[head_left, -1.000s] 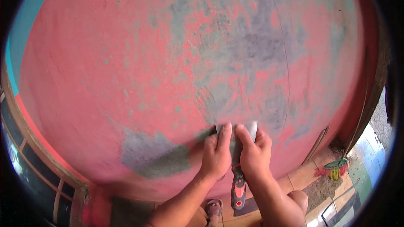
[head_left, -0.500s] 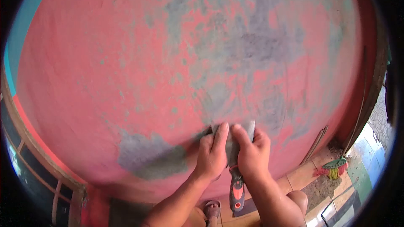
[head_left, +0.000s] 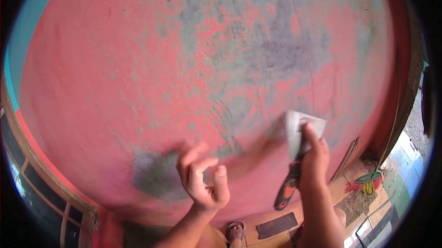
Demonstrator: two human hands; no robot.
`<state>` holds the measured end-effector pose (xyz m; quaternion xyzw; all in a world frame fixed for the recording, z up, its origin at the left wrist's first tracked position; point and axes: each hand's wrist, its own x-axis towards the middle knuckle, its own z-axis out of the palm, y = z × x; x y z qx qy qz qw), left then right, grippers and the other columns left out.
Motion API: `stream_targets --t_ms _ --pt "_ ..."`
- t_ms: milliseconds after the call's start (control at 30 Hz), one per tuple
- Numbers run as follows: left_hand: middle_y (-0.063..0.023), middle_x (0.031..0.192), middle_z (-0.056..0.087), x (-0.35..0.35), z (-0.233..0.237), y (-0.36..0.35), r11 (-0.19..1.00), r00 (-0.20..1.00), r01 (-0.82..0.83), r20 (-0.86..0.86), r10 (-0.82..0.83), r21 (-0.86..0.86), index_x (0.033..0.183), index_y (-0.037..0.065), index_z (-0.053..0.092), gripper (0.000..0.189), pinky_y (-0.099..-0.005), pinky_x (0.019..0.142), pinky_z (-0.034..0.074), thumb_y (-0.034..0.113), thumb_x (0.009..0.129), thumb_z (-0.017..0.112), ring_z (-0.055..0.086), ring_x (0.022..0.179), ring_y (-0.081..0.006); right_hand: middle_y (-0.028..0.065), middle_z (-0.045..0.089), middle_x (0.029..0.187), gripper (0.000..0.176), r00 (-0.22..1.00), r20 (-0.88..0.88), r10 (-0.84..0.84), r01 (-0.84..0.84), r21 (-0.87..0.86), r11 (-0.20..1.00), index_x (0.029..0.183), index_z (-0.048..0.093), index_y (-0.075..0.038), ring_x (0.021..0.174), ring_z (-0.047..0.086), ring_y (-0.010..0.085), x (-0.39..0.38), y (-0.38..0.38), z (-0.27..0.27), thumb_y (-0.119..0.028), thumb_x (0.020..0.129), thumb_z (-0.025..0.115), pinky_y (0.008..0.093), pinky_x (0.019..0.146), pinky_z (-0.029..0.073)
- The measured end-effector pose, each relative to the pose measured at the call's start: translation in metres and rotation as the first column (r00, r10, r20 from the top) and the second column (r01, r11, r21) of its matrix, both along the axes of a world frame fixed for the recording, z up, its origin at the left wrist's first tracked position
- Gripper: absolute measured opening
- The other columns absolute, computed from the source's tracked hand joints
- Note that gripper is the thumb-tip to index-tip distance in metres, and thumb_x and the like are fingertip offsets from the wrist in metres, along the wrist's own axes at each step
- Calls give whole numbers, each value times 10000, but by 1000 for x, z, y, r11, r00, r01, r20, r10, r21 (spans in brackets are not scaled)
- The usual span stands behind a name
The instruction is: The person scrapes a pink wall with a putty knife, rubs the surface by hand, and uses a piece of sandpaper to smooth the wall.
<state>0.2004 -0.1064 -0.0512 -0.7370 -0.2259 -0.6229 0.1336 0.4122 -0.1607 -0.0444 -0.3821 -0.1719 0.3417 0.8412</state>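
Note:
My right hand (head_left: pixel 317 153) grips a putty knife (head_left: pixel 294 140) by the lower part of its wide metal blade, thumb pressed on the blade face. The tool's black and orange handle (head_left: pixel 287 188) hangs down below the hand. Its blade edge points up, close to the pink wall (head_left: pixel 115 110). To the left, my left hand (head_left: pixel 202 179) is raised in front of the wall with nothing in it, its fingers apart and loosely curled, slightly blurred. Behind it lies a grey-green bare patch (head_left: pixel 152 179) on the wall. More grey patches (head_left: pixel 285 54) with flaked paint spread above.
On the tiled floor lie a dark flat strip (head_left: pixel 277 225) and, at right, a green-topped broom (head_left: pixel 368 181) beside a heap of debris (head_left: pixel 357 206). Thin sticks (head_left: pixel 345 158) lean at the wall's lower right. A window frame (head_left: pixel 60 202) borders the left. A sandalled foot (head_left: pixel 235 232) shows below.
My hands have moved apart. The left has let go of the blade and shifted left; the right has carried the putty knife right and slightly up, tilting it.

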Motion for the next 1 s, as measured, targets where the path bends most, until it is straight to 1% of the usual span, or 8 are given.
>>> stream_targets --t_ms 100,200,300,400,500,633,833,1000 --pt "-222 1509 413 15 24 -1 953 926 -301 -236 294 4 1376 44 554 536 -571 1097 289 349 940 614 415 1359 -353 21 639 864 329 993 -120 -23 20 -32 999 1079 638 -64 692 591 104 17 -6 -2 -371 961 649 260 595 456" --pt "-249 1552 356 30 -17 13 918 743 -392 -568 355 61 1456 41 472 688 -652 1140 172 440 919 632 273 1475 -403 25 641 850 336 995 -96 -8 0 -85 996 1084 636 -58 678 595 109 19 -12 -1 -373 966 640 265 585 463" --pt "-203 1553 374 40 -59 9 976 631 -213 -768 111 -34 1465 64 471 698 -626 1167 153 469 917 624 291 1477 -351 19 630 811 321 999 -20 43 -45 -100 994 1069 637 -51 624 576 105 11 -13 0 -360 983 619 262 540 450" --pt "-165 1427 520 33 -88 15 996 640 87 -764 -80 -32 1345 46 578 588 -579 1114 284 466 933 588 462 1347 -316 0 641 811 301 976 126 177 -173 -44 984 971 674 -31 643 569 83 2 -8 -13 -323 1001 608 248 562 446" --pt "-142 1227 656 19 -91 12 951 767 238 -563 -308 -196 1242 49 641 489 -467 999 438 440 968 536 621 1137 -320 -15 641 806 270 904 256 343 -315 -145 938 960 679 -20 660 559 65 -19 -10 -17 -277 1004 607 237 601 445" --pt "-133 866 685 15 -75 -11 533 769 607 265 -582 -589 1003 -33 638 490 -365 733 512 426 1012 468 662 782 -221 66 668 794 320 848 280 450 -424 -153 893 974 644 50 656 618 111 -44 -2 -27 -259 1023 573 271 563 498" --pt "-69 769 642 8 -86 -10 277 709 680 513 -484 -679 905 -20 606 458 -266 612 461 367 1060 416 592 675 -109 89 650 729 342 851 261 455 -428 -156 890 941 620 45 548 592 131 -58 7 -39 -281 1028 565 288 464 462" --pt "-29 724 598 14 -72 -7 216 752 637 536 -384 -740 836 4 578 425 -251 563 419 288 1091 391 539 643 -66 64 643 709 345 849 232 475 -435 -203 877 921 630 26 529 577 111 -66 10 -57 -300 1021 579 274 449 452"
